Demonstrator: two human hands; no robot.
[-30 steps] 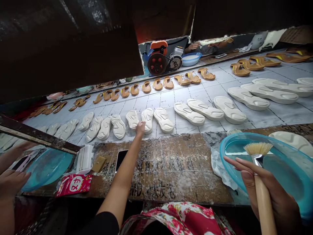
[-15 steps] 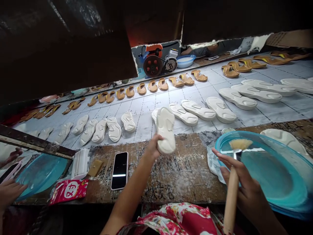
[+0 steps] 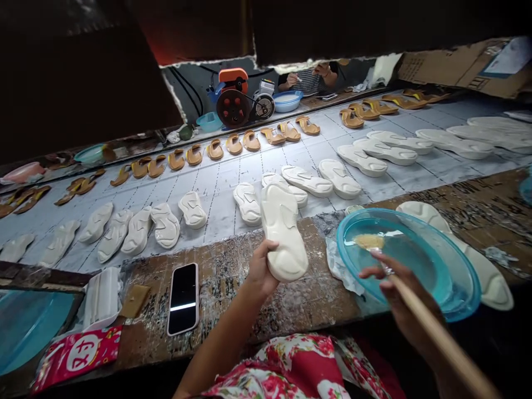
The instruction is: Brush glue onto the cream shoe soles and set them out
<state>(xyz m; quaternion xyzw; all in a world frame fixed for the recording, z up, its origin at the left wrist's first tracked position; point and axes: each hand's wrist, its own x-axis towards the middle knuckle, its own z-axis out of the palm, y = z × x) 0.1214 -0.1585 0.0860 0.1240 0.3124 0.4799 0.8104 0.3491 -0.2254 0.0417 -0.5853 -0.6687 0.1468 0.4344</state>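
Note:
In the head view, my left hand [image 3: 262, 270] is closed round the edge of a white shoe sole [image 3: 286, 238], held up tilted above the front board. My right hand [image 3: 405, 285] grips a wooden-handled brush [image 3: 432, 318] near its metal collar. The pale bristles point down into the turquoise basin [image 3: 471, 282], over or touching its cloudy liquid; I cannot tell which. Behind the held sole, several white soles [image 3: 307, 180] lie on the pale conveyor belt [image 3: 224, 205]. A pair of white soles [image 3: 490, 271] rests on the board beside the basin, partly behind it.
A phone [image 3: 183, 299], a tan block [image 3: 135, 301], a white box [image 3: 101, 299] and a red packet [image 3: 78, 354] lie to the left. Brown sandal parts [image 3: 251, 141] line the belt's far side. Beyond are a motor [image 3: 264, 102] and another person's hands. Dark panels hang low overhead.
The view has swung to the right. My right hand has lowered the brush bristles into the basin. The sole in my left hand has come closer to me, away from the belt.

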